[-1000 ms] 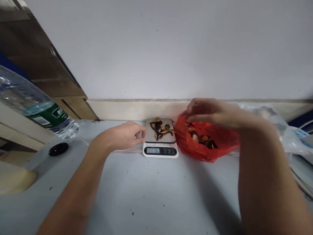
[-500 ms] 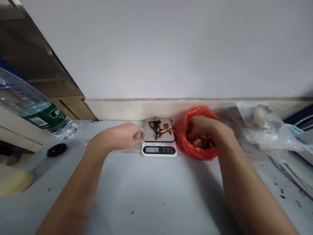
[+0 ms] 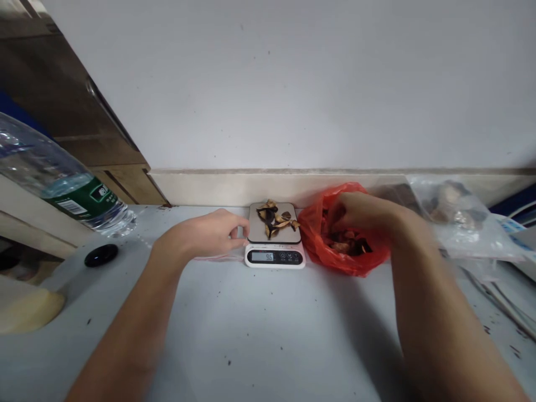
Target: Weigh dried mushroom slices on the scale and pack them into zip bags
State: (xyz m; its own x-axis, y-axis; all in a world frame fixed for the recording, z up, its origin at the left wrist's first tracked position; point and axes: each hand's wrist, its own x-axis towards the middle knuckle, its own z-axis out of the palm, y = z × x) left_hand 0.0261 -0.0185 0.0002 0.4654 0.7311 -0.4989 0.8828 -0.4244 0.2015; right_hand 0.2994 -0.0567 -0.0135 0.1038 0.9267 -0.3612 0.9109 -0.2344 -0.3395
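Observation:
A white kitchen scale (image 3: 274,266) stands near the wall, its display reading 9.6. Curled dried slices (image 3: 269,229), tan with dark edges like dried mushroom, lie on its square plate. My left hand (image 3: 213,231) rests at the plate's left edge, thumb and forefinger apart with nothing between them. Right of the scale, a red plastic bag (image 3: 318,245) gapes open with more dried pieces (image 3: 345,244) inside. My right hand (image 3: 355,211) reaches into it, fingers pinched together among the pieces. What the fingertips hold is too small to make out.
A large water bottle (image 3: 87,195) with a green label leans in at left, near a black round object (image 3: 101,255). At right lie a clear plastic bag (image 3: 460,218) with contents and some cables (image 3: 498,301). Dark crumbs dot the grey table (image 3: 259,335).
My right hand has shifted and lifted slightly inside the red bag, its fingers now more visible. The bag's mouth spreads wider to the right. My left hand and the reading stay the same.

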